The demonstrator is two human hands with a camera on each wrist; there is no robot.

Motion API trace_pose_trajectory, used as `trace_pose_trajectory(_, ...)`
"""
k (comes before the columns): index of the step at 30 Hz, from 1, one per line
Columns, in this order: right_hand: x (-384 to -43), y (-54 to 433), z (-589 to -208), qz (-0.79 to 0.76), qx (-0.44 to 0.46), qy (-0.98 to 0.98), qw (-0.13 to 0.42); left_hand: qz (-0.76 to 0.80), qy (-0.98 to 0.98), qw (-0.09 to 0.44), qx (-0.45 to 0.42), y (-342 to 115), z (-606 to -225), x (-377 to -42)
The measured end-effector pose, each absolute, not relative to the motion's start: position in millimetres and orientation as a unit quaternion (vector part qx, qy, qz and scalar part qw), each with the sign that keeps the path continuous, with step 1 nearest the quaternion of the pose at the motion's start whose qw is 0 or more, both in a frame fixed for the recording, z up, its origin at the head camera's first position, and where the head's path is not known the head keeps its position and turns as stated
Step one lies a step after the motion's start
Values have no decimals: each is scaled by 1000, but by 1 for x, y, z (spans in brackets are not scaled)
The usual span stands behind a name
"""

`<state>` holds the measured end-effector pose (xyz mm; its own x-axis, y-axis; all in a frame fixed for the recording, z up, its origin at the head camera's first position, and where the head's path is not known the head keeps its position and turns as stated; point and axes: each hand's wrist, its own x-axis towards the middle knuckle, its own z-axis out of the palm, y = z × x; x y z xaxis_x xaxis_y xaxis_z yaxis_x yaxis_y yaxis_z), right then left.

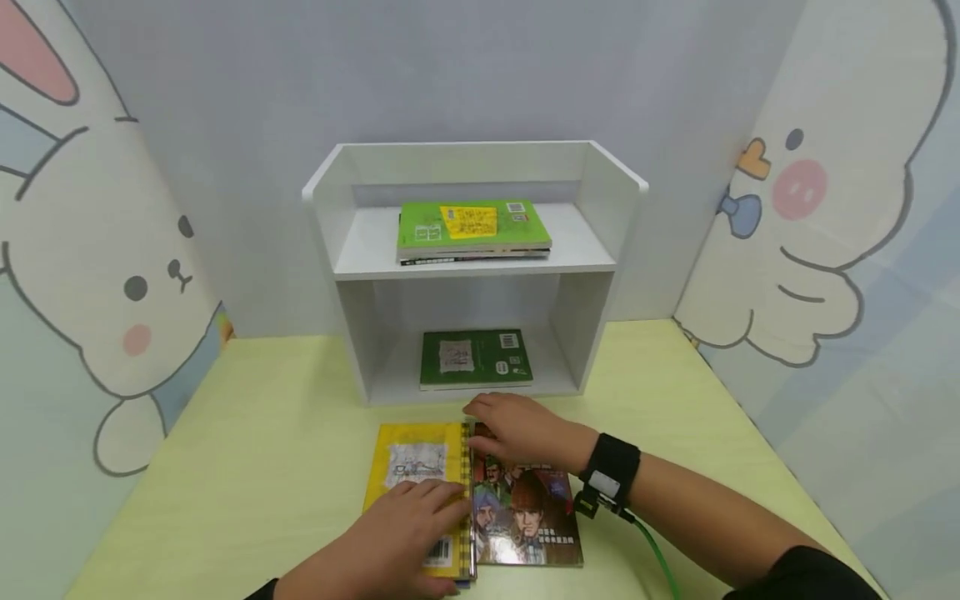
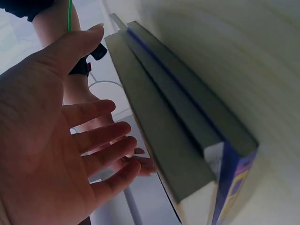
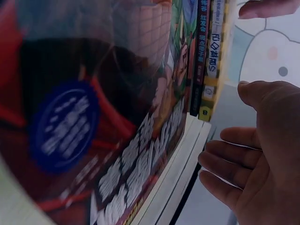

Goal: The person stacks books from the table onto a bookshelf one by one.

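On the table in the head view, a yellow book [image 1: 382, 467] with a yellow-checked spine lies beside a dark illustrated book [image 1: 525, 517]. Over the lower part of the yellow book is my left hand [image 1: 405, 533], fingers spread and loosely bent. My right hand [image 1: 525, 429] reaches across the top of the dark book, near the shelf's front. The left wrist view shows my left hand [image 2: 56, 131] uncurled above the page edges of stacked books [image 2: 159, 117]. In the right wrist view, my right hand [image 3: 262, 154] has relaxed fingers near the book spines [image 3: 199, 65] and grips nothing.
A white two-tier shelf [image 1: 345, 333] stands behind the books. Its upper tier bears a stack topped by a green book [image 1: 420, 212]; a dark green book [image 1: 480, 375] lies on the lower tier. A green cable [image 1: 660, 558] runs from the right wristband [image 1: 611, 471].
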<state>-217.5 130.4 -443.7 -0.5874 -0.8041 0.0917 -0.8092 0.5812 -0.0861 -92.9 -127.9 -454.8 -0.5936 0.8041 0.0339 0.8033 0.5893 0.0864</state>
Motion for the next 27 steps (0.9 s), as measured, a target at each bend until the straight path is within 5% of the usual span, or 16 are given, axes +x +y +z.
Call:
trace_pose_trajectory(10, -221, 104, -450, 88, 441, -893, -37, -6, 907, 1, 422, -124, -459, -91)
trace_pose_trajectory(27, -222, 99, -458, 180, 427, -886, -30, -15, 900, -24, 434, -126, -451, -91)
